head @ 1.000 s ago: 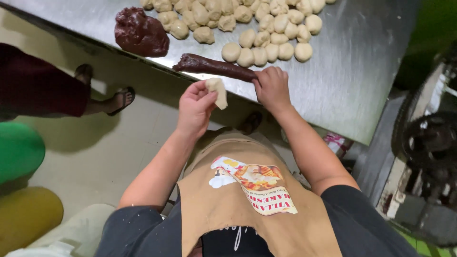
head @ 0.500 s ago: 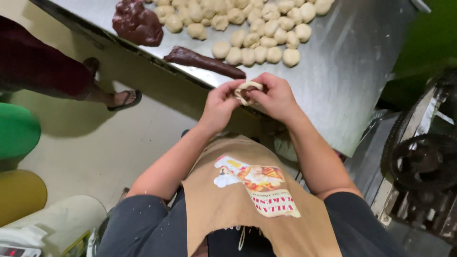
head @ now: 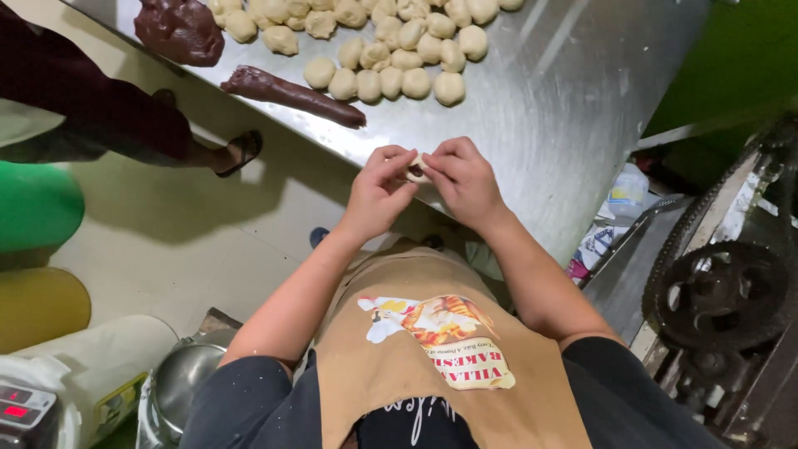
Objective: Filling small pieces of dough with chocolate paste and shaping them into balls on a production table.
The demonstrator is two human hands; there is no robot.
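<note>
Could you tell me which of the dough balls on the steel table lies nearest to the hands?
The pale ball at the right end of the front row, closest to the right hand; the others sit farther back or left.

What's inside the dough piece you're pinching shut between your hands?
The dough piece sits between the left hand and right hand. A small dark spot shows at its opening; fingers cover the rest, so the inside cannot be seen.
</note>
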